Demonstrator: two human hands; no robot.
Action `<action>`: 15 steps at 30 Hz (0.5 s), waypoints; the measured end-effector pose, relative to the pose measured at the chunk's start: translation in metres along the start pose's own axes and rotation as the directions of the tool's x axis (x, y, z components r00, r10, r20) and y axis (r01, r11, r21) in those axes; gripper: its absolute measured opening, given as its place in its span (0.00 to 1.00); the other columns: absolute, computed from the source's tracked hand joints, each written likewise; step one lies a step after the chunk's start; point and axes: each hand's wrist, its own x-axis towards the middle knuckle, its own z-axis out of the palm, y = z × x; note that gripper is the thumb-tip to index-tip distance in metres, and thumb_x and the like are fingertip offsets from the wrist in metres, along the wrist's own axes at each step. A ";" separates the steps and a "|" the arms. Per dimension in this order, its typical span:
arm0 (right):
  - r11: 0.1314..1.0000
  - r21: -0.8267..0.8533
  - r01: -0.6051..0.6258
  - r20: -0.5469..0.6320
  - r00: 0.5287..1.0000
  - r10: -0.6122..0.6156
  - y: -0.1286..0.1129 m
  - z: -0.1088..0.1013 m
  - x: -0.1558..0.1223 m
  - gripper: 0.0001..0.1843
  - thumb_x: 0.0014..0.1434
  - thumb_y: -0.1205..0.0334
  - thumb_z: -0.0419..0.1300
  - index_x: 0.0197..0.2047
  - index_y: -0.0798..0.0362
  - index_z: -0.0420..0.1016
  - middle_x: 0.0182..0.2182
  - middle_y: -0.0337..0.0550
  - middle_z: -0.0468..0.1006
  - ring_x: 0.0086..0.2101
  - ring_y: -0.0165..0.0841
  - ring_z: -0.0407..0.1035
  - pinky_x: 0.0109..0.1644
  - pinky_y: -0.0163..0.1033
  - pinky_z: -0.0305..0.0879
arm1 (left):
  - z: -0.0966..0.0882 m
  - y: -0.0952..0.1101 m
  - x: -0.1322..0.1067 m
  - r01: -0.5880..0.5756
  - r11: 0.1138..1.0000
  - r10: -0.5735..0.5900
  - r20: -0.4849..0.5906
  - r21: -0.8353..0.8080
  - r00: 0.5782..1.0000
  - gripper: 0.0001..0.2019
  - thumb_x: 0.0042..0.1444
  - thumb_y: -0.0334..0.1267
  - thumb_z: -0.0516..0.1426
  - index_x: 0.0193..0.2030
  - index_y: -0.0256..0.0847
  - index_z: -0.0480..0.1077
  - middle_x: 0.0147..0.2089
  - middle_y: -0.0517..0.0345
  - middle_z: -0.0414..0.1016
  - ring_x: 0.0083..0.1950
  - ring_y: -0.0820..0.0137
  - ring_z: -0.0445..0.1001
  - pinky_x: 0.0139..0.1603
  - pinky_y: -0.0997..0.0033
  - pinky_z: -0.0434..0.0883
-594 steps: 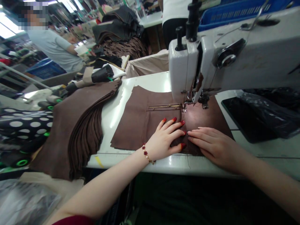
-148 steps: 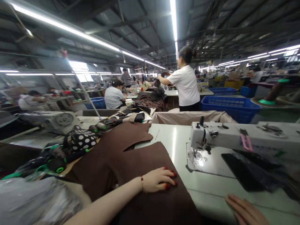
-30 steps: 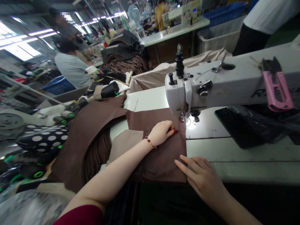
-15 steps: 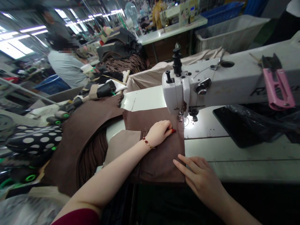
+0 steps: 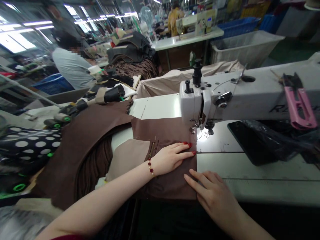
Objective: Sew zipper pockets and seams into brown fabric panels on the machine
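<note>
A brown leather-like panel point(image 5: 162, 128) lies on the sewing machine bed, its right edge under the presser foot point(image 5: 193, 129) of the white sewing machine point(image 5: 191, 103). My left hand point(image 5: 170, 158) rests flat on this panel below the foot, fingers stretched toward the right edge and holding nothing. Along the lower right edge, my right hand point(image 5: 212, 186) touches the panel with extended, slightly spread fingertips; its thumb is mostly hidden. A slot-like opening point(image 5: 152, 146) in the panel shows beside my left wrist. A beige piece point(image 5: 128, 155) lies against the panel's left side.
Stacked brown panels point(image 5: 75, 146) lie at the left. Pink thread snips point(image 5: 300, 105) sit on the machine arm. Right of the needle are a dark phone point(image 5: 250, 143) and a black plastic bag point(image 5: 270, 136). Another person point(image 5: 71, 66) sits at the back left.
My left hand has moved back from the presser foot toward me, and its curled fingers have straightened out flat. The right hand stays at the panel's edge. The camera view has shifted slightly.
</note>
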 end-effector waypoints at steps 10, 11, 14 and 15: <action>0.991 0.125 -0.049 -0.057 0.997 0.057 0.039 -0.040 0.007 0.24 0.61 0.72 0.53 0.59 0.49 0.69 0.47 0.45 0.76 0.45 0.37 0.66 0.52 0.46 0.63 | 0.015 -0.011 -0.011 0.022 0.998 -0.021 -0.027 0.057 0.999 0.21 0.67 0.33 0.47 0.65 0.53 0.63 0.69 0.64 0.61 0.69 0.67 0.60 0.68 0.59 0.64; 0.987 0.135 -0.082 -0.096 0.991 0.095 0.042 -0.043 0.003 0.22 0.61 0.71 0.54 0.57 0.49 0.70 0.46 0.44 0.76 0.45 0.36 0.66 0.51 0.45 0.63 | 0.020 -0.018 -0.013 0.009 0.996 -0.005 -0.042 0.091 0.999 0.22 0.66 0.34 0.48 0.66 0.54 0.62 0.69 0.65 0.61 0.69 0.66 0.61 0.67 0.58 0.66; 0.978 0.146 -0.148 -0.210 0.962 0.177 0.048 -0.047 -0.013 0.19 0.60 0.70 0.55 0.54 0.50 0.73 0.44 0.43 0.77 0.43 0.34 0.68 0.50 0.42 0.63 | 0.037 -0.044 -0.011 -0.066 0.986 0.086 -0.125 0.154 0.988 0.26 0.63 0.38 0.53 0.67 0.58 0.59 0.68 0.65 0.62 0.65 0.63 0.67 0.61 0.58 0.72; 0.977 0.137 -0.161 -0.244 0.951 0.191 0.049 -0.048 -0.021 0.19 0.60 0.69 0.55 0.53 0.50 0.73 0.44 0.42 0.77 0.42 0.33 0.68 0.49 0.41 0.63 | 0.040 -0.049 -0.007 -0.103 0.984 0.128 -0.179 0.147 0.975 0.27 0.62 0.36 0.52 0.66 0.61 0.59 0.67 0.67 0.65 0.63 0.63 0.70 0.59 0.60 0.74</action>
